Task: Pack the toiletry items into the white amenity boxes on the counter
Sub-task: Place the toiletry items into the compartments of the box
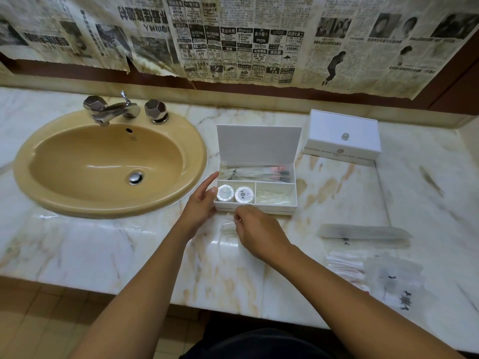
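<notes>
The open box [255, 195] at frame centre is largely packed: two round soaps [234, 194], long sachets behind. The left hand [201, 203] rests spread against its side; the right hand [256, 230] pinches a clear packet [229, 229] just before it. The closed box [342, 137], upper right, and sachets [375, 265] on the table [103, 250], lower right, remain.

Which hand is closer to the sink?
Left. The left hand lies between the sink and open box; the right hand is before the box, farther off.
</notes>
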Demonstrator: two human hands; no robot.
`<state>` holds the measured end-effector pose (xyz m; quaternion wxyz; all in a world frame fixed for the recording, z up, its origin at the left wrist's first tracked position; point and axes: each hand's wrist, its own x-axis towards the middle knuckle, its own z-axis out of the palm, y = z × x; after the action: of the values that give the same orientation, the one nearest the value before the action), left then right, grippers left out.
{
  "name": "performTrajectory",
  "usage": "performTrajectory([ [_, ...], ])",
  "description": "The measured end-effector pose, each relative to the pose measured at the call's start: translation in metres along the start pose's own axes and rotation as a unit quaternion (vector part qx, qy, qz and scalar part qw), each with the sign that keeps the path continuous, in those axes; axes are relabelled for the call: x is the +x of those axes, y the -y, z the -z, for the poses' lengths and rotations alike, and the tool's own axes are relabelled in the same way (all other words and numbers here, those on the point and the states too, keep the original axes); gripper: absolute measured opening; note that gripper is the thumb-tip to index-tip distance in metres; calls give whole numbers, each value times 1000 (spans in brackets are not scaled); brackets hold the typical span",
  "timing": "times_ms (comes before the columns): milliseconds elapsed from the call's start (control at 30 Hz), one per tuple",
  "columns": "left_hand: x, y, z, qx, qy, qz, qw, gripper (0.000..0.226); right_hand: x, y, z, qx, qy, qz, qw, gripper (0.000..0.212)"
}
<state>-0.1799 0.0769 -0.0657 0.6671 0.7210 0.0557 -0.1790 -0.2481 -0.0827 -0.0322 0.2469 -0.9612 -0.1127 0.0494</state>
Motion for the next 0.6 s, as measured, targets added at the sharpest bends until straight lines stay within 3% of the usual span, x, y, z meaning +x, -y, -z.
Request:
performTrajectory([
  [333, -1, -1, 0, -3, 3, 4, 1000, 40, 1, -6, 3, -40, 63, -30, 997, 9],
  [600, -1, 0, 0, -3, 5, 1, 1000, 39, 5, -6, 6, -31, 13, -20, 999, 9],
])
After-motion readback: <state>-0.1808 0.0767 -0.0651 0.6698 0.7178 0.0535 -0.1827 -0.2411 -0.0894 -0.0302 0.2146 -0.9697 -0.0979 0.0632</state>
